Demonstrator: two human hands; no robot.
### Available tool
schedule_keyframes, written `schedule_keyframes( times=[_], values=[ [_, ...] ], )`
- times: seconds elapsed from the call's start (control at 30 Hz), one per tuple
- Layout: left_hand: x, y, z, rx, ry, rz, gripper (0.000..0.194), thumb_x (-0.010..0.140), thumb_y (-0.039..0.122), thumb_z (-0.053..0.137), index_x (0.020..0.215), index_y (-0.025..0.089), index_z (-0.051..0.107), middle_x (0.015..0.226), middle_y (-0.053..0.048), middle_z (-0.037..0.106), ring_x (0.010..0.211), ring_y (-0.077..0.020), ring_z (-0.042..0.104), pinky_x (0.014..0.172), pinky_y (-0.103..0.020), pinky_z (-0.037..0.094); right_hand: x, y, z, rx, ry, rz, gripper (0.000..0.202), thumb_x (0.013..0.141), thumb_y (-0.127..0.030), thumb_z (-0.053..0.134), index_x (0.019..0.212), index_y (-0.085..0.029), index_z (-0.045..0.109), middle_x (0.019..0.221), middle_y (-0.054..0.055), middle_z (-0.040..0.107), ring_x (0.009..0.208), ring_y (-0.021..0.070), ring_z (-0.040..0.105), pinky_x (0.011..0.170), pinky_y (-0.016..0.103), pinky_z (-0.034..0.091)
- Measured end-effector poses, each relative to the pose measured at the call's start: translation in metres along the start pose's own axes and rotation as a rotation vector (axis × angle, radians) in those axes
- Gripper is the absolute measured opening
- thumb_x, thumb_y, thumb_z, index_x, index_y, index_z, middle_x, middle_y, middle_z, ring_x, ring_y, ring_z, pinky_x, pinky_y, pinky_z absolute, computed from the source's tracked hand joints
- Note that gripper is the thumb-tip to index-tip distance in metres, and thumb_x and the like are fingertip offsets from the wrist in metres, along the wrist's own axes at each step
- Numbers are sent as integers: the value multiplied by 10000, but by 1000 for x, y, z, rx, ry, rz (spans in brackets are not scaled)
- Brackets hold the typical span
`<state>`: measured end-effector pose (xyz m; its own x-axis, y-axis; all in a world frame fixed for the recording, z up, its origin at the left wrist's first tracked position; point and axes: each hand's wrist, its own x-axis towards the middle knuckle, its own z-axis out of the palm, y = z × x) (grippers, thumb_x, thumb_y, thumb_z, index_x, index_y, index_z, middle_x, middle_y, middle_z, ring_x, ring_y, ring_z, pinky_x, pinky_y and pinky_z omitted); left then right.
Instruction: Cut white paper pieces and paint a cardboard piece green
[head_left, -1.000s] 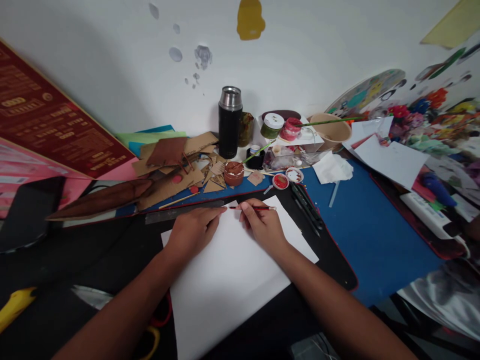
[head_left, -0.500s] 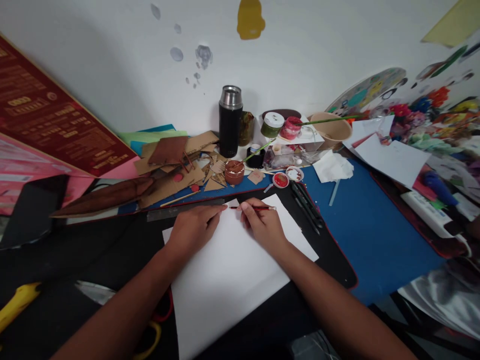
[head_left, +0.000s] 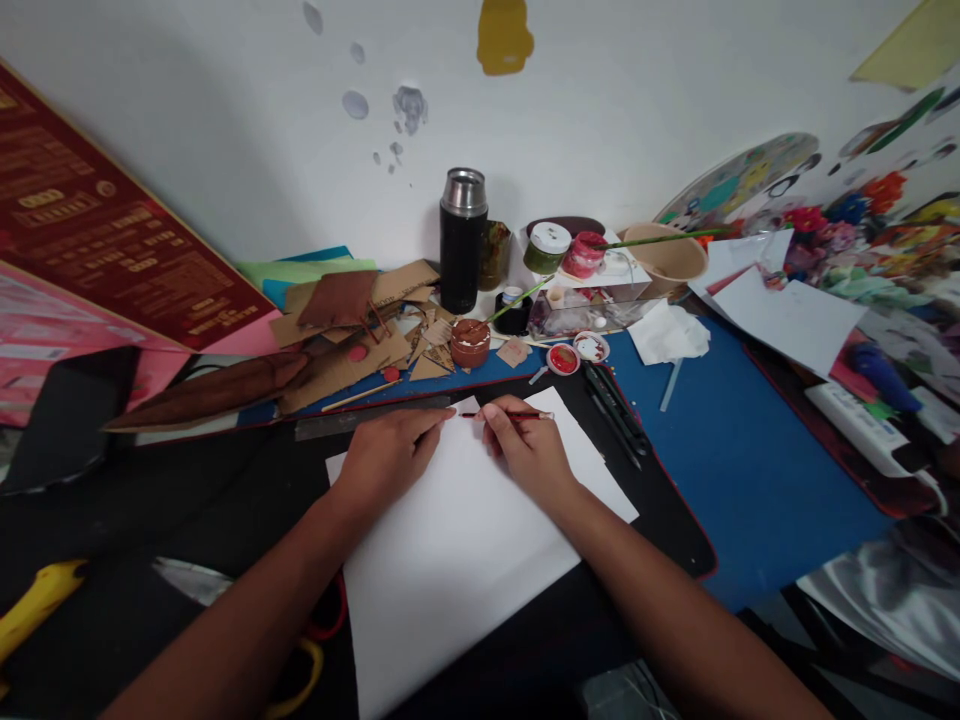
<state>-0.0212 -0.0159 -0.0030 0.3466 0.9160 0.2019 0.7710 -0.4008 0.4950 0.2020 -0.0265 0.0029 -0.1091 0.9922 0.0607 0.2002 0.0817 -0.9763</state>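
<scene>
A large sheet of white paper [head_left: 457, 560] lies on the black mat. My right hand [head_left: 523, 447] is closed round a thin dark brush [head_left: 536, 415], whose tip points left over a small pale piece of paper [head_left: 468, 405] near the sheet's far edge. Just left of that tip, my left hand [head_left: 394, 450] rests on the sheet with its fingers together and the fingertips at the small piece. Whether those fingertips pinch anything is too small to tell. Beyond the hands stand a jar of brown paint [head_left: 470, 343] and a small cup of red paint [head_left: 563, 359].
A black flask [head_left: 463, 242] stands at the wall beside cardboard scraps [head_left: 322, 385]. Dark pens [head_left: 615, 410] lie right of the sheet. Scissors [head_left: 191, 580] lie partly under my left forearm, and a yellow tool [head_left: 37, 605] is at far left. A white power strip [head_left: 859, 430] lies right.
</scene>
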Motion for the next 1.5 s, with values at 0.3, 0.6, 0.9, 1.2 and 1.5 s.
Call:
schedule_keyframes(
  times=[0.3, 0.6, 0.9, 1.2, 1.5],
  values=[
    [-1, -2, 1, -26, 6, 1, 370, 1050, 277, 506, 1211, 272, 839, 1213, -39, 852, 1093, -265, 818, 956, -408, 646, 0, 0, -1, -30, -19, -7, 421, 1100, -532, 554, 847, -245, 727, 708, 9, 681, 582, 171, 597, 585, 290, 442],
    [0, -1, 1, -33, -5, -8, 380, 1053, 300, 500, 1226, 279, 838, 1227, -37, 847, 1107, -270, 815, 967, -403, 642, 1, -4, -1, -79, -19, -61, 454, 1102, -506, 551, 776, -222, 687, 676, -5, 657, 579, 151, 608, 611, 274, 455],
    [0, -2, 1, -37, -8, -2, 370, 1051, 301, 512, 1229, 283, 836, 1224, -35, 848, 1114, -269, 814, 969, -398, 641, 0, -3, -1, -64, -28, -56, 411, 1096, -483, 567, 810, -220, 699, 682, -5, 657, 577, 154, 609, 599, 275, 458],
    [-1, -4, 3, -43, 13, 8, 363, 1045, 296, 519, 1208, 289, 844, 1208, -31, 852, 1088, -269, 822, 935, -398, 654, -1, -6, -1, -100, -36, -78, 355, 1096, -452, 583, 867, -225, 731, 694, -14, 662, 598, 151, 609, 623, 271, 465],
    [0, -3, 2, -53, -8, -24, 369, 1042, 309, 517, 1220, 303, 841, 1222, -21, 849, 1109, -254, 815, 987, -383, 636, -4, -4, 0, -174, -50, -195, 296, 1097, -398, 588, 904, -232, 738, 793, 14, 730, 737, 178, 694, 692, 274, 506]
  ],
)
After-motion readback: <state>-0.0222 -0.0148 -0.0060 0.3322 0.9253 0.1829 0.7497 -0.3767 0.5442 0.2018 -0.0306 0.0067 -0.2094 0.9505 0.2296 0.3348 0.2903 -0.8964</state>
